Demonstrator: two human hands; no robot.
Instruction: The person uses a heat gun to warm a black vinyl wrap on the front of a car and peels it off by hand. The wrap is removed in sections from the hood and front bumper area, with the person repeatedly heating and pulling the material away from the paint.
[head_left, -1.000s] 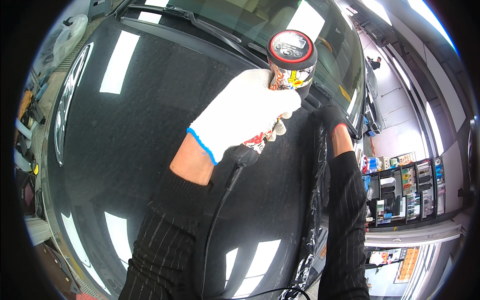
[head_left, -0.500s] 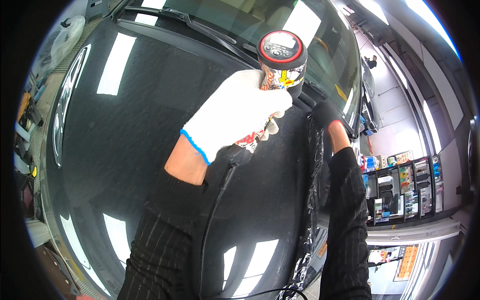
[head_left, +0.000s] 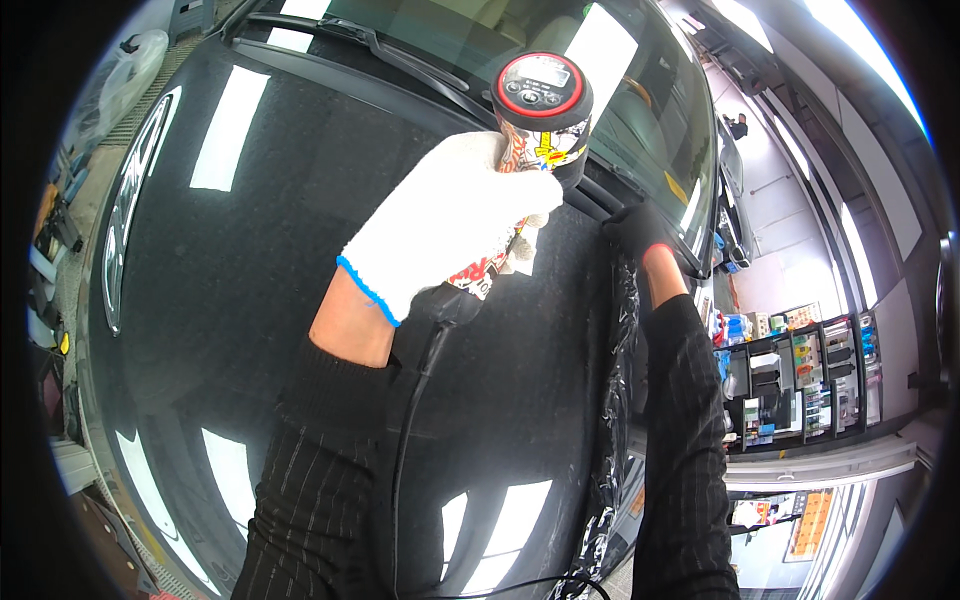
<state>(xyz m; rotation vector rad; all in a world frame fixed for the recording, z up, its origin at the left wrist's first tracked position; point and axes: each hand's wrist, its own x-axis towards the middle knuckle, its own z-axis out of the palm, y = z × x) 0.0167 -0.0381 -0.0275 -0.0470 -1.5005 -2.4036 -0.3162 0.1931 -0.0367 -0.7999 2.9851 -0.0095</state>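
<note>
A heat gun (head_left: 545, 145) with a sticker-patterned body and a red-ringed round display at its rear is gripped in my left hand (head_left: 440, 220), which wears a white knit glove with a blue cuff. Its nozzle is hidden behind the body, over the far right of a black car hood (head_left: 260, 300). In a black glove with a red cuff, my right hand (head_left: 638, 232) is at the hood's far right corner, near the windshield base. Its fingers blend into the dark surface. Loose, wrinkled black film (head_left: 612, 400) runs along the hood's right edge below that hand.
The gun's black cord (head_left: 403, 450) trails over the hood toward me. Wiper arms (head_left: 420, 75) lie below the windshield (head_left: 470, 40). Shelves of bottles and boxes (head_left: 800, 385) stand to the right. Clear plastic sheeting (head_left: 135, 75) hangs at far left.
The heat gun and my left hand have shifted slightly left and up in view. My right hand has also moved a little left along the hood's far corner.
</note>
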